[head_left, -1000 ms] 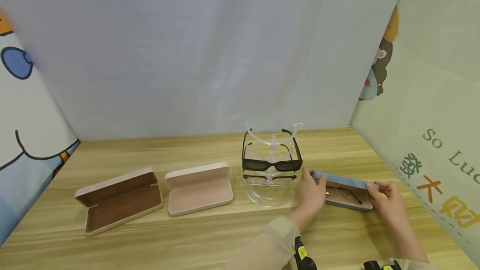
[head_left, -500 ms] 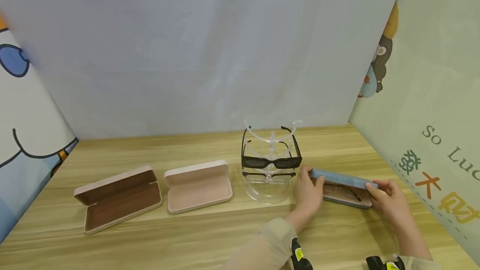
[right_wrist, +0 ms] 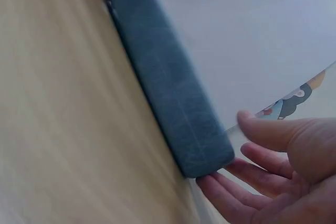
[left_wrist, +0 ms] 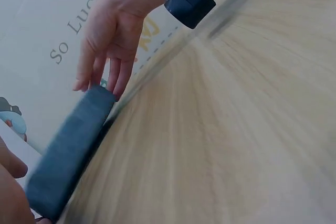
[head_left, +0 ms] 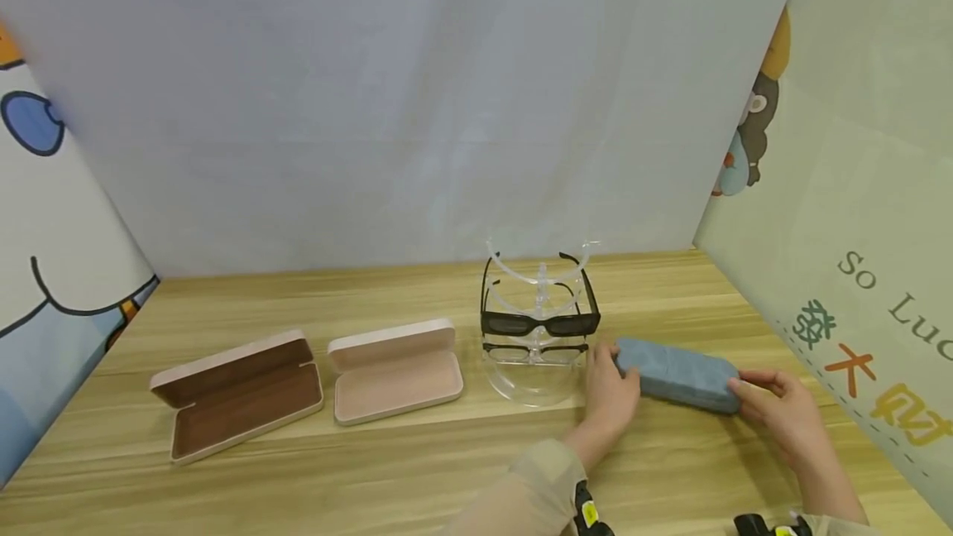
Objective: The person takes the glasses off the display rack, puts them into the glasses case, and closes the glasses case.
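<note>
A blue glasses case [head_left: 677, 375] lies closed on the table's right side, slightly angled. My left hand [head_left: 612, 387] is at its left end, fingertips touching the end and the thumb near the front corner. At the other end my right hand [head_left: 782, 412] touches the case with extended fingers. In the right wrist view, the right thumb [right_wrist: 265, 129] stands apart from the case while fingertips rest against its end. The left wrist view shows the left thumb [left_wrist: 13, 166] beside the near end. The glasses seen earlier inside the case are hidden under the lid.
Left of the hands is a clear display stand [head_left: 532, 391] bearing black sunglasses [head_left: 539, 323] and thin-framed glasses [head_left: 562, 353]. Farther left, a pink case [head_left: 398, 385] and a brown-lined case [head_left: 246, 412] stand with lids up. A grey curtain [head_left: 417, 122] closes off the back.
The blue case's lid has come down from partly raised to closed, covering the glasses inside. My hands have stayed at its two ends, and the right thumb has come off the lid.
</note>
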Demonstrator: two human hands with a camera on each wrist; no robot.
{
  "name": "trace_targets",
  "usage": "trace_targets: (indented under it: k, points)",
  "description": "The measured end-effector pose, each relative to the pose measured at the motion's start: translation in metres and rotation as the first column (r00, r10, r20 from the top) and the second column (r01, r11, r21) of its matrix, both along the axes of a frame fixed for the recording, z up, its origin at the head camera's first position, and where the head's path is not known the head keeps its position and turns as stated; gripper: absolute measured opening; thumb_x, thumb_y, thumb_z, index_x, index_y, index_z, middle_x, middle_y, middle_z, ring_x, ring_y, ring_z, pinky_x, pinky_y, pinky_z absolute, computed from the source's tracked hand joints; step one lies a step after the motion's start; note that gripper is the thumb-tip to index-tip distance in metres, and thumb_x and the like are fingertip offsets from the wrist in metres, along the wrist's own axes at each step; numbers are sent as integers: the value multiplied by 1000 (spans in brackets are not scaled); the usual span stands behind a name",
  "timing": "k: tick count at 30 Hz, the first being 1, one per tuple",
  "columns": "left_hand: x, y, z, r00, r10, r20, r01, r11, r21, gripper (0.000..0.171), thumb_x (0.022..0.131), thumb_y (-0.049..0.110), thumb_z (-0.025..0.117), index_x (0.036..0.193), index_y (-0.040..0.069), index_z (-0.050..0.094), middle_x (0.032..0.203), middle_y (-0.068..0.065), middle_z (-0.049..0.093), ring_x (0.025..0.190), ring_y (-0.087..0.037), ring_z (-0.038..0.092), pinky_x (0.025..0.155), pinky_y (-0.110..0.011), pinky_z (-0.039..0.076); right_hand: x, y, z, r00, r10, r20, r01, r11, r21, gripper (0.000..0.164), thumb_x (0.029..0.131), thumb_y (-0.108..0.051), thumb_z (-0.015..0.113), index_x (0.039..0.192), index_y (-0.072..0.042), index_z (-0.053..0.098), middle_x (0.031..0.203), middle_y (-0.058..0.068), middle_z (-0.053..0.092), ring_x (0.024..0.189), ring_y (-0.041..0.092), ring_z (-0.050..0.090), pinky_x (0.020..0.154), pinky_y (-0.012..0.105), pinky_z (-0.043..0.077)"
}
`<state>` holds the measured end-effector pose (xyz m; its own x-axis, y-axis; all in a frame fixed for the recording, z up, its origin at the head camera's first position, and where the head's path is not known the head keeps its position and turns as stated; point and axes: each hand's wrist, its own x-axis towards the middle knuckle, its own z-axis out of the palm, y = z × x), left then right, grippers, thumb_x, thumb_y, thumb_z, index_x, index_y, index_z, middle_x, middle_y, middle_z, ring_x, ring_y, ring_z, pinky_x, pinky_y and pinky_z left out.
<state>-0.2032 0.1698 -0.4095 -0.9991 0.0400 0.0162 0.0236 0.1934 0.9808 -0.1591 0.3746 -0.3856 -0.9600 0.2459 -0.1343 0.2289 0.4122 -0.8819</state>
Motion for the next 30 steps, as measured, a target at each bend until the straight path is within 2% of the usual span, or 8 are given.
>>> trace_targets:
  k: [4,9,12,15,19,22,26,30]
  points:
    - [2,-2,-3,1000,-2,-3,2,999,-51,25,82,9,59,106,9,50,106,-4,50,104,-21,51,89,-32,43,1,0,-1,998,6,60,-11,997,82,61,86,-24,63,125,14,36,130,34,32,72,-14,50,68,18,51]
    - [5,-6,1,1000,-28,6,28,998,-58,28,82,9,59,110,8,53,109,-6,52,108,-23,51,92,-33,43,0,-1,-1,998,-14,66,4,988,154,61,86,-27,63,125,13,39,132,33,35,70,-16,47,66,17,50]
    - [8,-12,7,999,-53,2,53,997,-54,28,82,9,57,109,8,58,105,-4,54,102,-19,52,86,-30,44,-2,-2,1,995,-83,49,72,977,202,56,86,-29,62,122,9,44,113,16,57,69,-15,45,63,16,48]
    - [12,-18,14,996,-94,-9,94,995,-43,25,82,9,56,106,10,62,99,0,55,90,-12,51,77,-25,43,-5,-7,7,989,-150,15,141,957,255,52,88,-33,57,121,6,47,106,8,61,74,-11,44,63,17,44]
    - [18,-30,22,984,-176,-34,174,983,-54,18,85,10,54,98,16,64,96,7,56,81,-4,49,69,-20,41,-8,-22,19,991,-126,-36,131,943,305,53,92,-37,49,124,5,45,122,24,51,92,12,55,68,23,44]
    - [22,-40,25,965,-236,-115,220,966,-133,14,85,10,54,91,18,65,92,9,58,78,0,51,65,-16,41,-12,-37,27,995,-65,-80,88,941,327,50,93,-35,47,125,4,45,123,24,52,89,6,56,68,23,45]
    - [25,-56,32,921,-305,-244,238,933,-268,13,87,12,54,90,18,66,84,10,61,69,2,48,58,-13,39,-18,-59,38,989,33,-147,18,944,329,45,94,-32,47,123,2,47,119,21,55,77,-21,40,68,16,44]
    - [26,-78,39,874,-373,-311,233,884,-405,12,89,20,54,93,21,65,85,14,60,70,2,50,57,-11,39,-23,-79,49,969,131,-210,-57,944,326,42,94,-30,47,121,2,48,116,22,56,78,-22,42,68,10,42]
